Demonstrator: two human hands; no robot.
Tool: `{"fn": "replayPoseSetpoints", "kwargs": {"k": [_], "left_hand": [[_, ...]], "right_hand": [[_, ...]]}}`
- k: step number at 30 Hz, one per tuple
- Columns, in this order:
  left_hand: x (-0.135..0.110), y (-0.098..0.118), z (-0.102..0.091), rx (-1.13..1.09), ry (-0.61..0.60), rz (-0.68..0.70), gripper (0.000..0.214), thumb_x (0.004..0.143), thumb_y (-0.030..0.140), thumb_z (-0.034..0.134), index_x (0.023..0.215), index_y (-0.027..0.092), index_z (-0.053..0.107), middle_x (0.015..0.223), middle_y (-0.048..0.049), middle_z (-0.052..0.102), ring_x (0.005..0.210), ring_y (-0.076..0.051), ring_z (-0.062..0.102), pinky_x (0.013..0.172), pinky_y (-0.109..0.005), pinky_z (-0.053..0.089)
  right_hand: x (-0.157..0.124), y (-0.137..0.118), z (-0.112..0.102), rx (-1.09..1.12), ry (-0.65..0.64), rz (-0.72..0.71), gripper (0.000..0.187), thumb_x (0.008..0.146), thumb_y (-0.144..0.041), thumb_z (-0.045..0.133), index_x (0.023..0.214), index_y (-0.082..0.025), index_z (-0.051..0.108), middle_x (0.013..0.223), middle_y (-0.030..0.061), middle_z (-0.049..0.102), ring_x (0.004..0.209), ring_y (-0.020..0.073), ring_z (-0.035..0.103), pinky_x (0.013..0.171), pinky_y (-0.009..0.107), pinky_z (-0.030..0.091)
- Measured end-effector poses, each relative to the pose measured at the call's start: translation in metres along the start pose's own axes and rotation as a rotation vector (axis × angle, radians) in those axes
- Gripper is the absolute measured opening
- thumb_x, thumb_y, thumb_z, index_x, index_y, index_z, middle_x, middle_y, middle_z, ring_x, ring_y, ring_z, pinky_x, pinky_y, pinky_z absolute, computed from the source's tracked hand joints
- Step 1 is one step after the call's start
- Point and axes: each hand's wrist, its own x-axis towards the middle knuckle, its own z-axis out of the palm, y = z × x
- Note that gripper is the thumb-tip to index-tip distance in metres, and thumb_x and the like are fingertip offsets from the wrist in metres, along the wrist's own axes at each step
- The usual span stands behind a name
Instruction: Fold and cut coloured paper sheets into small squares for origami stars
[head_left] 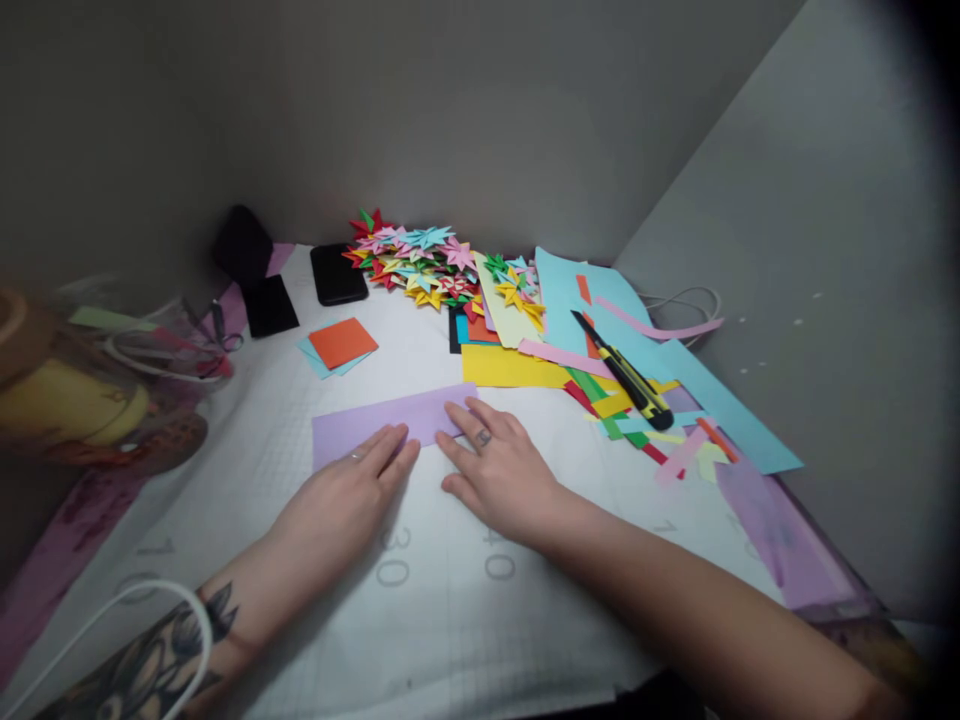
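Observation:
A long strip of purple paper (375, 420) lies on the white gridded sheet in front of me. It looks folded, though I cannot tell for certain. My left hand (360, 485) rests on its near edge left of the middle, fingers extended and lying flat. On the right end of the strip lies my right hand (499, 460), with its fingers spread. Both hands press on the paper without gripping it. Beyond the strip sit small square papers, an orange one (343, 343) over light blue ones. Further right rests a yellow and black utility knife (626, 375).
Folded paper stars (420, 262) are heaped at the back wall. A black phone (339, 274) lies left of them. Light blue sheets (570, 290) and coloured paper scraps (637, 425) cover the right side. A drink cup (82, 400) stands at left; a white cable (202, 625) crosses my left forearm.

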Motion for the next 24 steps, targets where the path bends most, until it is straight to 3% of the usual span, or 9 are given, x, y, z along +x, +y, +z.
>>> {"fn": "replayPoseSetpoints", "kwargs": {"k": [5,10,14,19,24], "left_hand": [[-0.001,0.0,0.001,0.018,0.016,0.003,0.062,0.076,-0.004,0.031,0.133,0.01,0.049,0.139,-0.0175,0.051,0.124,-0.025,0.053,0.094,-0.038,0.051],[-0.002,-0.001,-0.001,0.016,0.01,-0.005,0.06,0.078,-0.001,0.031,0.134,0.012,0.05,0.142,-0.0158,0.049,0.126,-0.025,0.051,0.096,-0.04,0.049],[-0.01,0.008,-0.009,0.153,-0.039,-0.069,0.056,0.081,0.001,0.031,0.131,0.012,0.055,0.138,-0.0154,0.053,0.125,-0.03,0.051,0.093,-0.049,0.05],[-0.032,0.023,-0.02,0.327,-0.072,-0.269,0.05,0.08,0.001,0.031,0.119,0.003,0.063,0.132,-0.0246,0.055,0.122,-0.039,0.052,0.09,-0.057,0.048],[-0.047,0.0,-0.041,0.276,-0.109,-0.4,0.043,0.082,0.002,0.031,0.096,0.005,0.071,0.121,-0.0243,0.062,0.108,-0.039,0.059,0.079,-0.055,0.051]], "right_hand": [[-0.006,0.016,-0.011,-0.094,-0.075,0.189,0.037,0.093,-0.033,0.048,0.12,-0.013,0.065,0.139,0.012,0.052,0.133,0.0349,0.035,0.103,0.049,0.032],[-0.007,0.022,-0.016,-0.108,-0.084,0.183,0.035,0.092,-0.032,0.05,0.116,-0.012,0.066,0.135,0.0117,0.056,0.13,0.0343,0.04,0.1,0.048,0.035],[-0.007,0.023,-0.015,-0.091,-0.075,0.179,0.033,0.093,-0.03,0.048,0.114,-0.014,0.067,0.131,0.0099,0.059,0.127,0.0337,0.043,0.097,0.046,0.037],[-0.007,0.027,-0.012,-0.034,-0.02,0.176,0.028,0.092,-0.027,0.049,0.105,-0.016,0.07,0.122,0.0093,0.065,0.12,0.0315,0.049,0.095,0.043,0.038],[0.002,0.038,-0.001,0.157,0.156,0.143,0.022,0.091,-0.024,0.049,0.097,-0.016,0.069,0.11,0.0093,0.068,0.108,0.0266,0.054,0.095,0.04,0.039]]}}
